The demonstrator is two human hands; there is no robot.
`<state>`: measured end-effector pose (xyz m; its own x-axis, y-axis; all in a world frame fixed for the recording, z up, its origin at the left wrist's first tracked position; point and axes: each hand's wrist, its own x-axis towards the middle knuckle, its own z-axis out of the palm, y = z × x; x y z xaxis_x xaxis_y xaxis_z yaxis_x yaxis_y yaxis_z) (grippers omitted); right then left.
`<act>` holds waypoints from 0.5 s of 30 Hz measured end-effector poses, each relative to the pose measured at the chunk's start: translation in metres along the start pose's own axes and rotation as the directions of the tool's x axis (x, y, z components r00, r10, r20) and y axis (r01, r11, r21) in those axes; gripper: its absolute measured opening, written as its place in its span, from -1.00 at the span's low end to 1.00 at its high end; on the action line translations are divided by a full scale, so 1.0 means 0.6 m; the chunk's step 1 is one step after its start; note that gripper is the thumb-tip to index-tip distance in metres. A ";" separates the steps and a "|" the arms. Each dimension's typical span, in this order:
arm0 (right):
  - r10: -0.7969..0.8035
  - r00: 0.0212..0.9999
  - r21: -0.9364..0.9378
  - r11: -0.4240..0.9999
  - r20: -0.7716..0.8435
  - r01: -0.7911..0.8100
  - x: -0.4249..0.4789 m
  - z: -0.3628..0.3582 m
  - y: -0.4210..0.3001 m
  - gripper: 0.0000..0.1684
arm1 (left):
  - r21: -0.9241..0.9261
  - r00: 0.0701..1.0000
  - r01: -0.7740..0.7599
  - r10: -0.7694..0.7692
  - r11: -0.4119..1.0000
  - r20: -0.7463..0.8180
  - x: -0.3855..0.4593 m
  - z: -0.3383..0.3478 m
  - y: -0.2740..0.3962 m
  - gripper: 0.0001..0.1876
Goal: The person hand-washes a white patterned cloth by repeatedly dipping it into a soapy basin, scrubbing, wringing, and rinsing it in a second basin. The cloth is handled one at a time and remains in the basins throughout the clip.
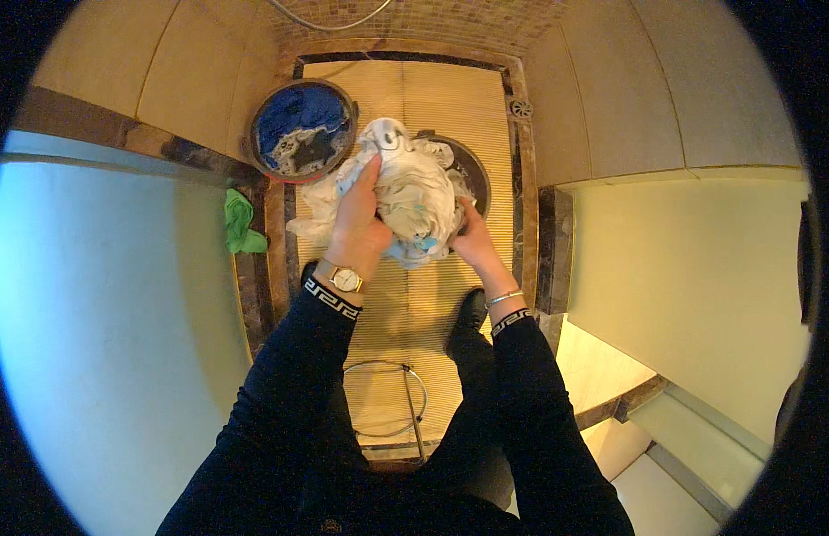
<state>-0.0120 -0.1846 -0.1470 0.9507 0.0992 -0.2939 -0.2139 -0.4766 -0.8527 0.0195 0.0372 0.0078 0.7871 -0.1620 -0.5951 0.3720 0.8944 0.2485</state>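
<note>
A bulky bundle of white wet-looking cloth [414, 191] with light blue patches is held between both hands. My left hand [364, 221], with a gold watch at the wrist, presses on its left side, thumb on top. My right hand [471, 234], with a bangle at the wrist, grips its right edge; some fingers are hidden by the cloth. Behind and below the bundle, a dark round basin [478, 174] is partly covered. More pale cloth [321, 208] hangs or lies to the left. A second basin [255, 144] holds blue cloth [300, 107] and foamy water.
A green cloth [241, 224] lies on the dark stone sill at left. A floor drain [521, 108] is at the upper right. A looped hose [422, 385] rests on the ribbed floor between my legs. Frosted panels stand on both sides.
</note>
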 end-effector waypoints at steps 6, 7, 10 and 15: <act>0.196 0.976 0.269 0.939 0.097 -0.215 0.011 0.040 0.008 -0.58 | -0.002 0.998 -0.055 0.055 0.998 0.014 -0.001 -0.009 0.013 -0.63; 0.279 0.959 0.359 0.890 0.057 -0.280 0.012 0.030 -0.003 -0.63 | 0.013 0.995 -0.094 0.094 0.995 0.022 0.000 -0.010 0.016 -0.63; 0.425 0.902 0.644 0.710 -0.071 -0.284 0.006 -0.019 -0.051 -0.65 | -0.043 0.991 -0.129 0.130 0.991 0.019 0.004 -0.017 0.023 -0.62; 0.281 0.938 0.928 0.361 -0.203 0.093 -0.020 -0.111 -0.158 -0.57 | -0.070 0.990 -0.127 0.131 0.989 0.055 0.016 -0.026 0.023 -0.56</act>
<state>0.0116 -0.1991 -0.0338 0.8774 -0.2182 -0.4272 -0.1970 0.6480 -0.7357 0.0243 0.0544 -0.0065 0.8551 -0.0658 -0.5143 0.2332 0.9347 0.2682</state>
